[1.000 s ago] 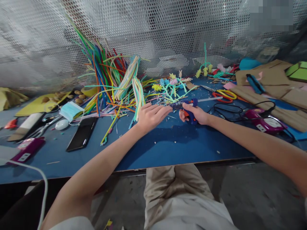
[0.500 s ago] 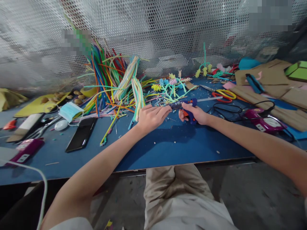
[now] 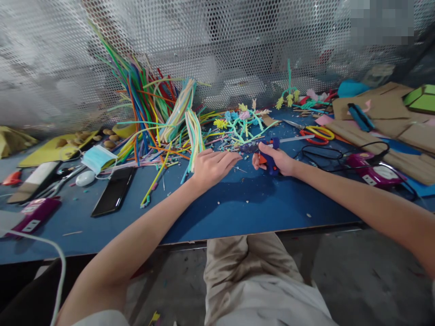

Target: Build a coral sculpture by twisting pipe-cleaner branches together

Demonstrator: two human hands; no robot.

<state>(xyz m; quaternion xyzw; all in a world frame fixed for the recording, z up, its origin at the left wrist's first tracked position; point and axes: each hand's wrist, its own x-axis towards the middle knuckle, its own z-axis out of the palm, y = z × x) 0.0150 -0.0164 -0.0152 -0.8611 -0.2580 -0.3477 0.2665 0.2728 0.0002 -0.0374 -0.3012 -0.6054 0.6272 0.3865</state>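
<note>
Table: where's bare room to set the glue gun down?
Bare blue table between the hands and the near edge, and between phone and left hand. Crowded behind: pipe cleaners, scissors, cord by the right hand.

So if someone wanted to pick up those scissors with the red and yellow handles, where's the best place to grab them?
Probably by the looped handles of the red-and-yellow-handled scissors, coming from above on the near side. They lie flat on the blue table, loops toward the person and blades pointing away left.
</note>
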